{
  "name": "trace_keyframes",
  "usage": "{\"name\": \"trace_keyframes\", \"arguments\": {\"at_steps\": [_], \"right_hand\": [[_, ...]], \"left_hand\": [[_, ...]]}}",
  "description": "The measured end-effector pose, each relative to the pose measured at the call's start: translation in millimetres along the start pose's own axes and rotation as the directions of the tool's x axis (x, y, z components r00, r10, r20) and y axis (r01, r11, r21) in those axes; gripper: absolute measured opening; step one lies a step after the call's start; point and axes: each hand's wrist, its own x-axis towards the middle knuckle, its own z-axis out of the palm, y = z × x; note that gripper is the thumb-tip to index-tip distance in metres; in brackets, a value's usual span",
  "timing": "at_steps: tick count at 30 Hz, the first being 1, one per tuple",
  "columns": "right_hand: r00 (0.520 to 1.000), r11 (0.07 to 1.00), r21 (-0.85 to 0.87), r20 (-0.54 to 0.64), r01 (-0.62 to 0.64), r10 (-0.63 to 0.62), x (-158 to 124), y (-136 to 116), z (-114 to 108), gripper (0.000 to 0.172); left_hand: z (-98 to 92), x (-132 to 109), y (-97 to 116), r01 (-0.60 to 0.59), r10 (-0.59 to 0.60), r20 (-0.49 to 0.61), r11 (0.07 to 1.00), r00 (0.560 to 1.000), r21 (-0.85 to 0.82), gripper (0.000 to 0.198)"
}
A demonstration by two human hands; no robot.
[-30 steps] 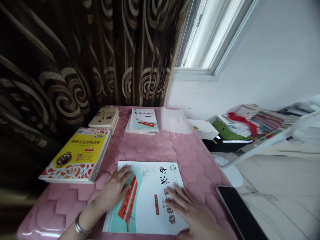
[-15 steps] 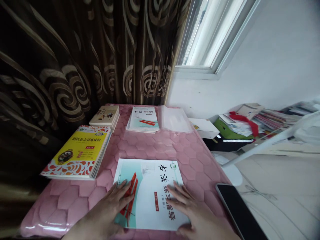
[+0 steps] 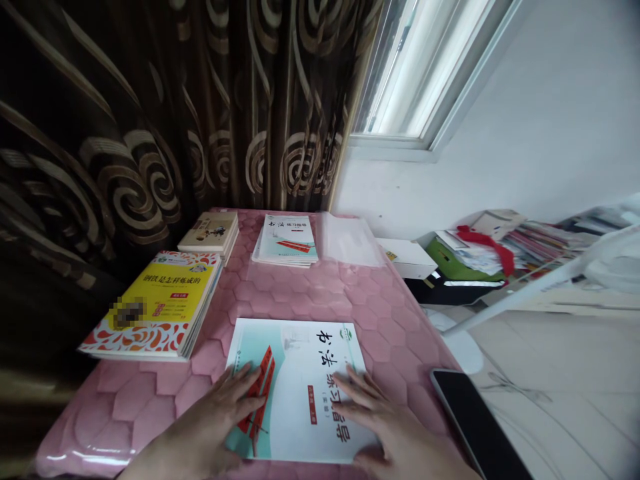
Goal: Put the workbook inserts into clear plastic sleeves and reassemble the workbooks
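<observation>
A white and teal calligraphy workbook point(image 3: 295, 380) lies sideways on the pink table, its cover facing up. Across its left part, over the red strip picture, rest the spread fingers of my left hand point(image 3: 223, 413), the thumb near the book's lower left corner. My right hand point(image 3: 380, 420) lies on the opposite side with fingers apart, covering some of the black title characters. Neither hand is closed around the book. Farther back sits a small stack of matching workbooks point(image 3: 287, 239).
Yellow-covered books point(image 3: 170, 293) and a pile of beige books point(image 3: 210, 232) stand at the left by the dark curtain point(image 3: 200, 100). A clear plastic sheet point(image 3: 350, 240) is at the back. A black phone-like device point(image 3: 480, 420) lies at the right edge, near a white stand point(image 3: 460, 347).
</observation>
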Motion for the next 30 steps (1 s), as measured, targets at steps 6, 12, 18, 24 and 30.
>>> {"name": "trace_keyframes", "arguments": {"at_steps": [6,12,18,24,30], "right_hand": [[1.0,1.0,-0.028,-0.01,0.0,0.0,1.3,0.8,1.3,0.062],[1.0,1.0,-0.019,-0.005,-0.015,0.015,1.5,0.3,2.3,0.063],[0.999,0.999,-0.017,-0.018,-0.029,0.029,1.8,-2.2,3.7,0.06],[0.994,0.999,0.0,-0.097,0.054,-0.054,-2.3,0.0,4.3,0.04],[0.95,0.997,0.047,-0.308,0.069,-0.051,-1.1,4.0,10.4,0.033]], "left_hand": [[3.5,0.7,-3.5,-0.022,0.022,0.004,1.0,1.0,0.005,0.088],[-3.9,-1.1,3.7,-0.026,0.026,0.003,0.999,1.0,-0.026,0.081],[-12.1,0.4,10.1,-0.028,0.019,-0.108,0.997,0.994,-0.075,0.027],[-16.7,9.9,11.0,0.025,-0.065,-0.187,0.978,0.98,-0.207,0.023],[-21.0,19.3,7.9,0.094,-0.208,-0.253,0.912,0.945,-0.399,0.018]]}}
